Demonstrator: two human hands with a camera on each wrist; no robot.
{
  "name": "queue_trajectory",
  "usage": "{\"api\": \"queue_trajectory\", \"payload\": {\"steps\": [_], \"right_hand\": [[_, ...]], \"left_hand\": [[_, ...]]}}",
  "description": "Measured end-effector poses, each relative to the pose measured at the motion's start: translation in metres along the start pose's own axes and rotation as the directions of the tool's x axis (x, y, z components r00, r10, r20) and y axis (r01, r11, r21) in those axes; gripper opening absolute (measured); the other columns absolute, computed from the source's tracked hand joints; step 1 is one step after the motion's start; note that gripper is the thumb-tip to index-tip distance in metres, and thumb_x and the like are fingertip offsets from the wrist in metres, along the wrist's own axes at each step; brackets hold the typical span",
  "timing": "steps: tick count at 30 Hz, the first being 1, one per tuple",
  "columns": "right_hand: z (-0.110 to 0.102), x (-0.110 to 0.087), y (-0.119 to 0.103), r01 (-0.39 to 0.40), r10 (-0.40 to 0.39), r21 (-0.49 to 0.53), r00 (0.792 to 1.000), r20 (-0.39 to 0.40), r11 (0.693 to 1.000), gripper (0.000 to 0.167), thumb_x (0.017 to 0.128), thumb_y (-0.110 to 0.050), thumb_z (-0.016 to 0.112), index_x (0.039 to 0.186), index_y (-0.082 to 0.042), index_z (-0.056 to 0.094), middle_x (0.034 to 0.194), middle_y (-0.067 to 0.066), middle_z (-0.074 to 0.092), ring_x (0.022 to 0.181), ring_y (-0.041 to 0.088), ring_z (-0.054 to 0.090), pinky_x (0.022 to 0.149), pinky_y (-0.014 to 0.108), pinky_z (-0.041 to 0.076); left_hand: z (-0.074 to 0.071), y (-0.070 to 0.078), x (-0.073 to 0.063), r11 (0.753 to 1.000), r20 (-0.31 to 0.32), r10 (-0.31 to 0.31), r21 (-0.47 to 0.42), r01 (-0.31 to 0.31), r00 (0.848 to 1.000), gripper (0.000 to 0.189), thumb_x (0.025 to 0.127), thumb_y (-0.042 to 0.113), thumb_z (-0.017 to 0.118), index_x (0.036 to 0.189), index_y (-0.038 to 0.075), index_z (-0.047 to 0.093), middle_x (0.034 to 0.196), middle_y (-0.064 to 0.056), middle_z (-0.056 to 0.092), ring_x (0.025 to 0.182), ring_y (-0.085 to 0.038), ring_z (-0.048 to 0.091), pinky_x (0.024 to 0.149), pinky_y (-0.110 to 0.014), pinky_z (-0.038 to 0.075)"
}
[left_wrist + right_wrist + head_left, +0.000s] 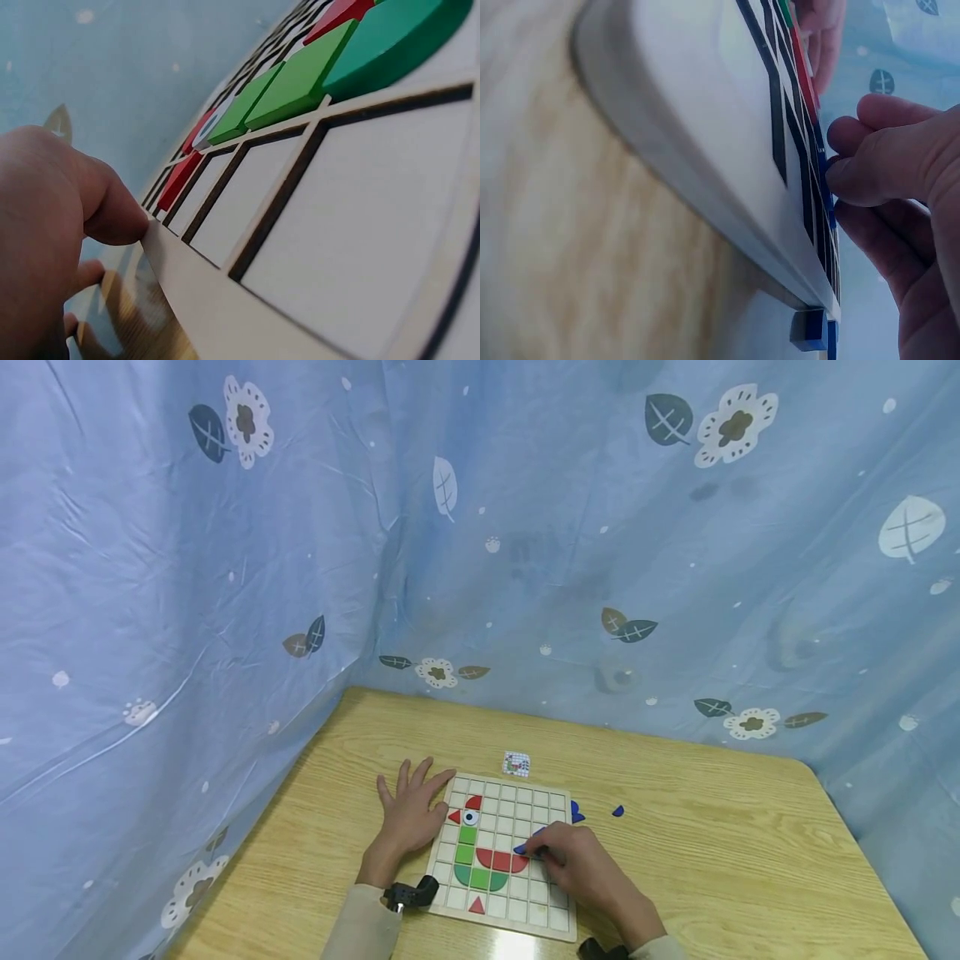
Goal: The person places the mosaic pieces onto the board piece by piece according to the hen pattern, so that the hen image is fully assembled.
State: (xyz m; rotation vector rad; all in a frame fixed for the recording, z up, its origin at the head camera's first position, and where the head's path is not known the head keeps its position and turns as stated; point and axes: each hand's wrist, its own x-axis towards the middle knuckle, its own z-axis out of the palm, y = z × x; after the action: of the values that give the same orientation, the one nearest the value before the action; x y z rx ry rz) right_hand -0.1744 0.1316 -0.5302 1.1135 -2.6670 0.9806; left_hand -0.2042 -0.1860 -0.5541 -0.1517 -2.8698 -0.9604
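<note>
A wooden grid board (558,922) lies on the table with coloured pieces set in it like a bird. Red, green and teal pieces and a white eye piece (470,817) show. My left hand (411,818) is spread at the board's left edge; its thumb (124,225) touches the rim in the left wrist view. Over the right part of the board, my right hand (581,864) is bent, its fingertips pinching a small blue piece (520,850) beside the red half-round (519,863). Another blue piece (540,832) is partly hidden behind that hand.
A small picture card (516,764) of a similar pattern lies beyond the board. Blue pieces (576,812) sit by its right edge, and one blue half-round (618,811) lies farther right. A red triangle (476,905) is low on the board. Blue curtain (525,610) encloses the table.
</note>
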Motion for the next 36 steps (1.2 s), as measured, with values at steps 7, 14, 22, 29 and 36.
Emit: {"api": "queue_trajectory", "payload": {"steps": [7,14,22,29,36], "right_hand": [[0.003,-0.001,0.003,0.005,-0.004,0.021,1.0,-0.017,1.0,0.036,0.084,0.014,0.078,0.103,-0.015,0.083,0.104,-0.008,0.082,0.1,0.005,0.075,0.09,0.032,0.066],[-0.008,-0.012,0.004,-0.125,0.136,0.103,0.985,-0.106,0.987,0.037,0.087,0.01,0.081,0.109,-0.02,0.084,0.109,-0.013,0.082,0.104,0.007,0.076,0.092,0.034,0.065],[-0.027,-0.037,0.019,-0.29,0.325,0.229,0.936,-0.134,0.929,0.035,0.089,0.007,0.082,0.108,-0.022,0.084,0.11,-0.012,0.082,0.106,0.007,0.076,0.097,0.03,0.064],[-0.024,-0.054,0.024,-0.319,0.337,0.188,0.939,-0.072,0.929,0.035,0.088,0.002,0.085,0.11,-0.025,0.083,0.111,-0.015,0.081,0.11,0.003,0.075,0.099,0.024,0.061],[-0.017,-0.061,0.015,-0.188,0.205,0.11,0.962,-0.182,0.976,0.039,0.08,0.011,0.085,0.101,-0.022,0.082,0.103,-0.012,0.082,0.1,0.002,0.075,0.09,0.022,0.062]], "left_hand": [[0.0,0.001,0.001,1.0,0.003,-0.006,0.01,0.006,1.0,0.057,0.097,0.019,0.063,0.153,0.024,0.065,0.175,-0.019,0.04,0.167,-0.055,0.014,0.122,-0.087,-0.011],[0.002,0.002,0.0,1.0,0.005,-0.003,0.014,0.003,1.0,0.057,0.097,0.02,0.063,0.154,0.024,0.065,0.175,-0.018,0.04,0.167,-0.054,0.014,0.122,-0.087,-0.011],[0.003,0.0,0.002,1.0,0.003,0.001,0.022,-0.001,1.0,0.057,0.097,0.02,0.062,0.154,0.025,0.065,0.175,-0.018,0.039,0.167,-0.054,0.013,0.122,-0.086,-0.011],[0.002,0.0,0.001,1.0,0.007,0.004,0.015,-0.004,1.0,0.057,0.097,0.019,0.063,0.154,0.024,0.065,0.175,-0.019,0.039,0.167,-0.055,0.013,0.122,-0.086,-0.012],[0.001,0.002,-0.001,1.0,-0.002,-0.001,0.012,0.001,1.0,0.057,0.097,0.019,0.063,0.154,0.023,0.065,0.175,-0.019,0.039,0.166,-0.055,0.014,0.121,-0.087,-0.012]]}}
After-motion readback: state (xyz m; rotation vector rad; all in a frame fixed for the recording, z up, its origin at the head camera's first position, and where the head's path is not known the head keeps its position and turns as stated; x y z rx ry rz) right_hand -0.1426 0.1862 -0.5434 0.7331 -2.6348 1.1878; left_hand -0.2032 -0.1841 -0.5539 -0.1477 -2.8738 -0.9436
